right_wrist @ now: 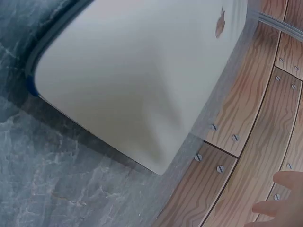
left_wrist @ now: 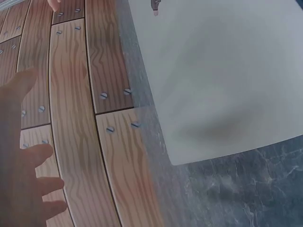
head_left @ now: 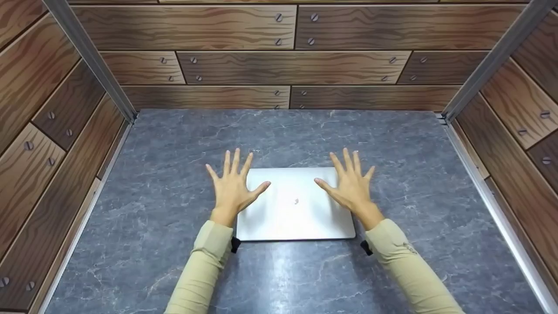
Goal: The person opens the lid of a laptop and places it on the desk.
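A closed silver laptop with a small logo on its lid lies flat on the grey marbled table. Over its left side, my left hand is spread palm down with straight fingers, holding nothing. My right hand mirrors it over the right side, fingers also spread and bare. Both wrist views show a gap between hand and lid: the left hand at the left edge and the right hand at the lower right. Soft hand shadows fall on the lid.
The marbled table surrounds the laptop. Wood-plank-patterned walls enclose the back and both sides. Metal posts stand at the back corners, and a metal rail runs along the right edge.
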A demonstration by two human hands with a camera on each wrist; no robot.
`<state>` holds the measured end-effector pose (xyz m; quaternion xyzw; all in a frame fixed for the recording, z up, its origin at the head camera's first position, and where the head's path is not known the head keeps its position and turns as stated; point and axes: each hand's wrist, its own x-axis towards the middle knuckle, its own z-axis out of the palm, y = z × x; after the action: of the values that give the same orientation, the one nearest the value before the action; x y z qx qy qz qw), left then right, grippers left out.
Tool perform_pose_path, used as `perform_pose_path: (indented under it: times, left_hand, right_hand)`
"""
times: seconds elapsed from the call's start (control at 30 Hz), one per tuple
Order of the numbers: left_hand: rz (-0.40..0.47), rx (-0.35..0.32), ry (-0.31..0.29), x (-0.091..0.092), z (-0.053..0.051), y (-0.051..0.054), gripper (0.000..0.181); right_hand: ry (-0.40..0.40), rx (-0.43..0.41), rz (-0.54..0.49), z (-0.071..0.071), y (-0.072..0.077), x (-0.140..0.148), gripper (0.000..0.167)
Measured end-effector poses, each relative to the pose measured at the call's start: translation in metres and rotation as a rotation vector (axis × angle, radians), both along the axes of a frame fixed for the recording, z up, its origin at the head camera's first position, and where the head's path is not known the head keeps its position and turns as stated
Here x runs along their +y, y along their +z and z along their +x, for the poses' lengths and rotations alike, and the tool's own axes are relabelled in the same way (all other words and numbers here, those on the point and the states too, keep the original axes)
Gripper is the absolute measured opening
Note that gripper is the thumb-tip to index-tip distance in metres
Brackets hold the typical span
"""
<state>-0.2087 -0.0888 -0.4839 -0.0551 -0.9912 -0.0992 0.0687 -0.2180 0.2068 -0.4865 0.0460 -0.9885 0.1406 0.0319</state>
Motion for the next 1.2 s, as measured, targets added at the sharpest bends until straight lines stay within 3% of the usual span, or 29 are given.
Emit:
perform_pose_path:
  times: [0.3,0.63,0.9,1.2]
  left_hand:
    - [0.016,0.016,-0.063,0.000,0.007,-0.006,0.079]
    - [0.103,0.057,-0.250,-0.004,0.017,-0.021,0.063]
    - [0.142,0.060,-0.295,-0.010,0.025,-0.034,0.057]
    - [0.174,0.044,-0.301,-0.017,0.037,-0.048,0.056]
  right_hand:
    - [0.057,0.059,-0.033,0.007,-0.005,-0.003,0.076]
    - [0.141,0.061,-0.028,0.018,-0.014,-0.005,0.063]
    - [0.203,0.060,-0.055,0.028,-0.024,-0.011,0.055]
    - [0.275,0.073,-0.042,0.038,-0.034,-0.013,0.049]
